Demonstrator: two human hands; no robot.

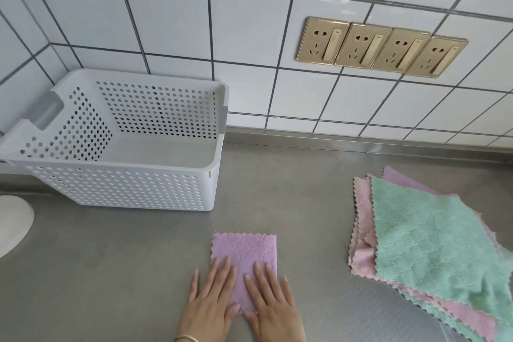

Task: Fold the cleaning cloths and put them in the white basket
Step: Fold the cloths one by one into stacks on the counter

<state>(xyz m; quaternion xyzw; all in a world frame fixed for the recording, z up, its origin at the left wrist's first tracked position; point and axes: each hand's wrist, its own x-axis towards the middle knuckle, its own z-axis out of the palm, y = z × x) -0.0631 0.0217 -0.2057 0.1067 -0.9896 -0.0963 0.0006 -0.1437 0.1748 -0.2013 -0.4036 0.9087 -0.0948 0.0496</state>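
Note:
A folded purple cleaning cloth (245,254) lies on the steel counter near the front edge. My left hand (209,302) and my right hand (273,304) both lie flat on its near part, fingers straight, pressing it down. The white perforated basket (125,189) stands at the back left against the tiled wall, and I see nothing inside it. To the right lies a loose pile of unfolded cloths (422,236), a green one on top of pink and purple ones.
The grey steel counter (116,272) runs to a tiled wall with a row of gold wall sockets (380,47) at the upper right. A round white object (12,223) shows at the left edge.

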